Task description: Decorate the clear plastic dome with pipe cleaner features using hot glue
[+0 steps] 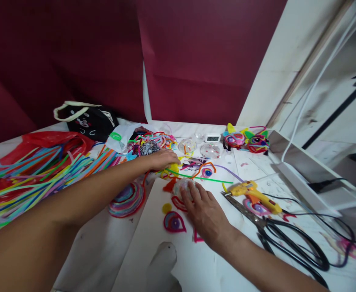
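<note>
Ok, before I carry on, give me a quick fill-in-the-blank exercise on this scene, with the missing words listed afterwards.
1. The hand nearer the scissors is the person's ____ one.
2. The scissors have ____ handles.
3. The glue gun has a mostly ____ body.
4. Many pipe cleaners lie on a plastic bag coloured ____.

Missing words: right; black; yellow; red.

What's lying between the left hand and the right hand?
In the head view, a green pipe cleaner crosses the stretch between left hand and right hand; an orange pipe cleaner curves close by.
</note>
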Motion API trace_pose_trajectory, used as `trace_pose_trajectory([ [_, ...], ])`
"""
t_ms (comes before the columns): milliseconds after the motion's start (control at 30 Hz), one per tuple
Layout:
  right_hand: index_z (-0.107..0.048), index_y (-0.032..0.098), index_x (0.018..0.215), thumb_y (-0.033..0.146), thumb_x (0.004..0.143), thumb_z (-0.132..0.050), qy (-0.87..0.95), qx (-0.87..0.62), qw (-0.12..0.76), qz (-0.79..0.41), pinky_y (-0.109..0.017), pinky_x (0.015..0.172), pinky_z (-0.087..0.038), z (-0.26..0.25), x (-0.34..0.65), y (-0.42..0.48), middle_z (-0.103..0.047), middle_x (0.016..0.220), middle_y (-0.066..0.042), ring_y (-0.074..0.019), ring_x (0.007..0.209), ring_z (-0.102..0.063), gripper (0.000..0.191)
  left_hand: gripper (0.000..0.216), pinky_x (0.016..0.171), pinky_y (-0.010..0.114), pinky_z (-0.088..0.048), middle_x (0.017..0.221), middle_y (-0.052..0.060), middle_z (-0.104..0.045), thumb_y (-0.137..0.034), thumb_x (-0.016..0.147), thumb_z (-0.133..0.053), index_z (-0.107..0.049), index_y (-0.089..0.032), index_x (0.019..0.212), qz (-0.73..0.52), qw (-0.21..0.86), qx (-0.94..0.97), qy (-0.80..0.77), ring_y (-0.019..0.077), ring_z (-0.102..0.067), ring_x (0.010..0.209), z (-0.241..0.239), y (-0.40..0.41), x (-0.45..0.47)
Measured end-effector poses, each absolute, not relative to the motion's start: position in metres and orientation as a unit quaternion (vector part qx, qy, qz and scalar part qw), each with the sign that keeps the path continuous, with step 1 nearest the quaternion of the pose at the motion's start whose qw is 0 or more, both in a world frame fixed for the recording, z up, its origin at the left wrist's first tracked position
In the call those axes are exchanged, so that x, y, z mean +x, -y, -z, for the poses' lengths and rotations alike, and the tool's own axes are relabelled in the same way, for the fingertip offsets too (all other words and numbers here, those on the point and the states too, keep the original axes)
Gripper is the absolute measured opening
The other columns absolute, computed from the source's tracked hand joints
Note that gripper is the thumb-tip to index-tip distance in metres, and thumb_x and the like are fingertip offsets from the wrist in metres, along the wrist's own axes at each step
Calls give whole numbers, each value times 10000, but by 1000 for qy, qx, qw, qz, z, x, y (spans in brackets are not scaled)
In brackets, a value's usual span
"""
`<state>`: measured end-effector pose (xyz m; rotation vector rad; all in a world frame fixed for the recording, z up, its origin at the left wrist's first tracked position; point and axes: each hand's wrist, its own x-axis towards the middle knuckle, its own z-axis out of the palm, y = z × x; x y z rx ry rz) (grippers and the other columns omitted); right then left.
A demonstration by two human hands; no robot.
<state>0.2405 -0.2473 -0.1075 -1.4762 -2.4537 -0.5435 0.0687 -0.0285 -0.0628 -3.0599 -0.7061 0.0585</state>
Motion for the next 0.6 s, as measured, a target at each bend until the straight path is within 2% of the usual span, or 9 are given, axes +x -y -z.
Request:
trace_pose_trajectory([
  [167, -456, 87, 1392, 110, 901, -515, 837, -507, 108, 173, -495, 868, -528, 106, 241, 248, -480, 1412, -257, -401, 1238, -508, 496, 278, 853, 284, -410, 938, 68, -704, -38, 695, -587, -720, -212, 865, -40, -13, -972, 230, 213, -597, 940, 61, 25, 74],
  [300, -455, 98, 1398, 113, 902, -520, 839, -508, 102, 165, -497, 873, -529, 106, 241, 247, -466, 1425, -254, -402, 1259, -489, 501, 101, 712, 241, -418, 806, 36, -681, -138, 704, -627, -672, -180, 784, -23, -35, -961, 274, 184, -600, 788, 53, 13, 71],
  [367, -461, 92, 1393, 110, 897, -527, 840, -507, 101, 165, -498, 862, -534, 106, 241, 247, -469, 1420, -261, -410, 1249, -497, 501, 88, 654, 235, -407, 768, 26, -667, -211, 749, -609, -656, -169, 811, 0, -43, -950, 308, 173, -590, 724, 50, 8, 68],
  [500, -464, 89, 1388, 104, 892, -530, 838, -508, 108, 166, -487, 855, -541, 105, 241, 247, -484, 1412, -254, -400, 1231, -516, 501, 257, 619, 226, -401, 812, 25, -671, -274, 815, -531, -608, -152, 1028, 54, -53, -926, 369, 162, -594, 709, 46, 6, 61],
  [600, -467, 100, 1383, 110, 885, -549, 836, -511, 112, 167, -487, 859, -539, 106, 241, 248, -482, 1416, -248, -394, 1230, -517, 505, 250, 616, 211, -401, 792, 16, -674, -287, 801, -534, -623, -151, 990, 51, -69, -922, 378, 152, -600, 711, 43, 14, 56],
])
